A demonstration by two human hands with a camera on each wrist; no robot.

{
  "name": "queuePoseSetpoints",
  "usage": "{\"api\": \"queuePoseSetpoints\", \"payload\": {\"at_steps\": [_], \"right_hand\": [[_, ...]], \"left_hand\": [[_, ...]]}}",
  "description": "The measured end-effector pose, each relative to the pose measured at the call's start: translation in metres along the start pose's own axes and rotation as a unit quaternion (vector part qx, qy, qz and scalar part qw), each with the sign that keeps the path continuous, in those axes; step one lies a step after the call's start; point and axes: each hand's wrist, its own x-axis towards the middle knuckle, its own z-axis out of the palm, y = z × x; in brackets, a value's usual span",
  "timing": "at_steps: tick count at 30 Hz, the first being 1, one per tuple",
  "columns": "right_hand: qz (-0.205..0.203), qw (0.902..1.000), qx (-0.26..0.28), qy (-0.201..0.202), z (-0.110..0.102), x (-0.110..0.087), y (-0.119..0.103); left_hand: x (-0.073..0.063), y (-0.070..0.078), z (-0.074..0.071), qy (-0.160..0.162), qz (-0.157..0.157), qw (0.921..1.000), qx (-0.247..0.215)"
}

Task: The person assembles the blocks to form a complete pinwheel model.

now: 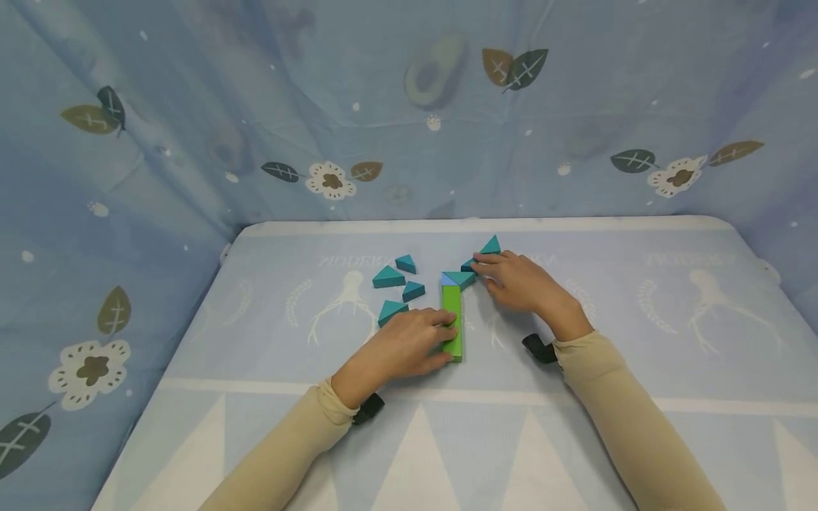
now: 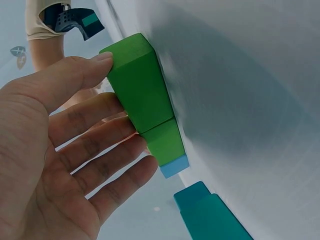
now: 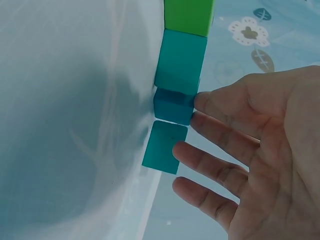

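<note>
My left hand (image 1: 412,345) rests against the green blocks (image 1: 452,304), two of them end to end in the left wrist view. Its thumb lies at the near end and the fingertips along the side. A small light blue triangle block (image 1: 446,279) sits at the far end, with a teal triangle block (image 1: 463,278) beside it. My right hand (image 1: 520,284) has its thumb and index fingertips at a small dark teal block (image 3: 172,106), between that triangle and another teal triangle block (image 1: 491,245). Its other fingers extend beside this last one.
Left of the green blocks lie several loose teal triangle blocks (image 1: 388,277), the nearest (image 1: 392,311) close to my left hand. Each wrist carries a black device (image 1: 540,349). A patterned cloth covers the table (image 1: 255,341), and a blue curtain (image 1: 396,142) hangs behind it.
</note>
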Motion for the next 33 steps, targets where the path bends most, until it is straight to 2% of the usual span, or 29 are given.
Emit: {"api": "queuePoseSetpoints", "payload": {"at_steps": [8,15,33], "right_hand": [[-0.013,0.9999,-0.005,-0.001,-0.001,0.006,-0.001],[-0.029,0.9996,0.005,-0.002,-0.001,0.011,-0.007],[-0.027,0.9991,0.032,0.004,0.006,0.015,-0.01]], "left_hand": [[0.001,0.001,0.003,0.012,0.007,0.9999,0.004],[0.001,0.0,0.002,0.008,0.009,0.9999,0.007],[0.0,-0.003,0.003,0.01,0.01,0.9999,0.003]]}}
